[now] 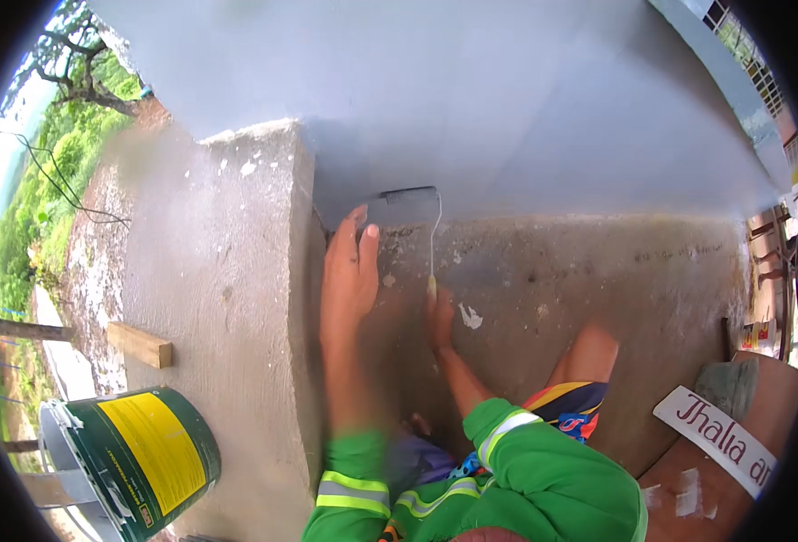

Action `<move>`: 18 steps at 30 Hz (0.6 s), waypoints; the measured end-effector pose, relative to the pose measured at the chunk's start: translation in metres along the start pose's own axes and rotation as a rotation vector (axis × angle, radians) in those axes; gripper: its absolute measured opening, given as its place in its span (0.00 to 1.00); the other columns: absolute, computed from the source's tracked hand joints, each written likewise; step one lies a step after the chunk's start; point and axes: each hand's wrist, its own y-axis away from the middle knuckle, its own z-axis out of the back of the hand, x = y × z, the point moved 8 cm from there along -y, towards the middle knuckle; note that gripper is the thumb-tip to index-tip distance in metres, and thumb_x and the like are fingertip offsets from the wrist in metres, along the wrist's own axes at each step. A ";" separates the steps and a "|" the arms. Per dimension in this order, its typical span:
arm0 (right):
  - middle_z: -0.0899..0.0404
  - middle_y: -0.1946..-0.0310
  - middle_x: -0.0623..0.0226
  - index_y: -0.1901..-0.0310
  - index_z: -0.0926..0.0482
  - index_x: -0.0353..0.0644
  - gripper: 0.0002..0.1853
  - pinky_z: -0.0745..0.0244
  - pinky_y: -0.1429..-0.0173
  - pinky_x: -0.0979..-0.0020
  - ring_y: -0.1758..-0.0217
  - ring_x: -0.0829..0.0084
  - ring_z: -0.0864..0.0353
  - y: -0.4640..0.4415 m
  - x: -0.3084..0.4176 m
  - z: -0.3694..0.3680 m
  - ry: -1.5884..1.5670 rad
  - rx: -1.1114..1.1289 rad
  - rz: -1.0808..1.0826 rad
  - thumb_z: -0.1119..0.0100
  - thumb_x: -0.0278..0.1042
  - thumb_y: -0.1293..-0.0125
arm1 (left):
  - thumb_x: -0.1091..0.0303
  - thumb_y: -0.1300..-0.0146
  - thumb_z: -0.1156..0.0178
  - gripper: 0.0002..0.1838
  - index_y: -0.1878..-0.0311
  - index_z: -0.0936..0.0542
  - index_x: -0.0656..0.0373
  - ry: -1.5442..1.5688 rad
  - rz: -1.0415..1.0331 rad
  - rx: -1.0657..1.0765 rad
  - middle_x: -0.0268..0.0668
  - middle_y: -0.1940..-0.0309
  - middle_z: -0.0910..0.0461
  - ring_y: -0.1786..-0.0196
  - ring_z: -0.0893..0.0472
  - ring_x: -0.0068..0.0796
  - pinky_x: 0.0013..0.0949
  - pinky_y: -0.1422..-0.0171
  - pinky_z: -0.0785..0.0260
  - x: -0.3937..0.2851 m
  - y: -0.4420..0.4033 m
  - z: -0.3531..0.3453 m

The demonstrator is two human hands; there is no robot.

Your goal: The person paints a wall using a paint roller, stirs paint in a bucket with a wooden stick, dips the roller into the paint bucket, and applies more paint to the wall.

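A small paint roller [410, 193] lies against the grey-blue painted wall [525, 117], just above the line where it meets the bare concrete. Its thin wire frame bends down to a pale handle, which my right hand [439, 318] grips. My left hand [352, 271] is raised beside the concrete block's inner edge, fingers stretched out, its tips near the roller's left end. Whether those fingertips touch the wall I cannot tell. Nothing shows in the left hand.
A concrete block [218, 271] stands to my left, with a wooden piece [140, 344] on it. A green bucket with a yellow label [150, 452] is at lower left. At lower right are a lettered white sign [715, 434] and a brown board [688, 465]. Greenery lies far left.
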 end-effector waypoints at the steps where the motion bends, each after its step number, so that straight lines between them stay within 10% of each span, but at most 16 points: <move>1: 0.23 0.70 0.50 0.45 0.24 0.33 0.18 0.26 0.60 0.57 0.68 0.59 0.22 -0.012 0.015 0.003 -0.030 0.008 0.006 0.48 0.41 0.21 | 0.55 0.20 0.52 0.26 0.30 0.29 0.65 -0.011 0.019 0.012 0.58 0.35 0.24 0.33 0.23 0.56 0.46 0.29 0.33 0.000 -0.001 0.000; 9: 0.30 0.75 0.75 0.45 0.24 0.33 0.17 0.34 0.72 0.77 0.75 0.86 0.32 -0.093 0.234 0.072 -0.594 0.045 0.035 0.50 0.40 0.20 | 0.52 0.19 0.55 0.28 0.31 0.29 0.67 -0.044 0.074 0.043 0.60 0.38 0.22 0.34 0.22 0.55 0.44 0.30 0.32 0.010 -0.003 0.000; 18: 0.30 0.76 0.76 0.44 0.26 0.36 0.17 0.39 0.80 0.78 0.81 0.87 0.35 -0.152 0.365 0.129 -0.727 0.046 0.331 0.55 0.42 0.17 | 0.54 0.21 0.53 0.27 0.29 0.29 0.64 -0.013 0.125 0.079 0.59 0.35 0.24 0.32 0.25 0.57 0.46 0.28 0.34 0.016 -0.003 0.000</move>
